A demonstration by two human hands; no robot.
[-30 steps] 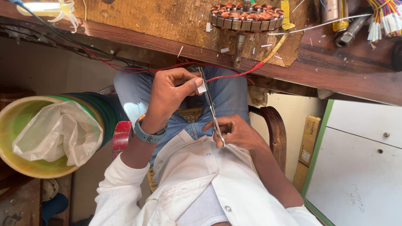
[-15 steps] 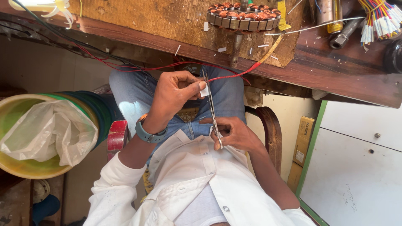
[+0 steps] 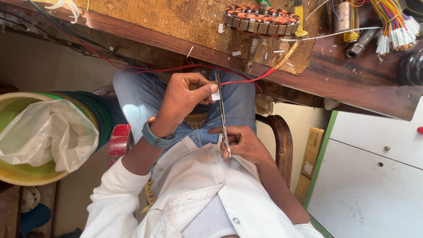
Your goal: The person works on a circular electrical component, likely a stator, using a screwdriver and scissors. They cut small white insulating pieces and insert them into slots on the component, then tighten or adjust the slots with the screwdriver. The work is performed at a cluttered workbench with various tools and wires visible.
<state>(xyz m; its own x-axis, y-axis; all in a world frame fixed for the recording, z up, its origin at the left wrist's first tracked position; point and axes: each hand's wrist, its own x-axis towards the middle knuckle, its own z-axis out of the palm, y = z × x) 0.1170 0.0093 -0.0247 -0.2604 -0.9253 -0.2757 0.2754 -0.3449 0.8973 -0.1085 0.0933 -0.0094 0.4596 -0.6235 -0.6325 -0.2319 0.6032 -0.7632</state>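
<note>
Below the tabletop [image 3: 352,83] edge, a small white slip [image 3: 216,95] is pinched by the left hand [image 3: 187,99] against scissors [image 3: 222,117], their handles held closed-gripped in the right hand [image 3: 243,143].

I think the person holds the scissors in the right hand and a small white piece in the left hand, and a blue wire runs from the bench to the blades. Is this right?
Not quite: the wire is red, not blue, as the head view shows. The rest holds: the right hand holds the scissors, and the left hand pinches the small white piece at the blades.
</note>
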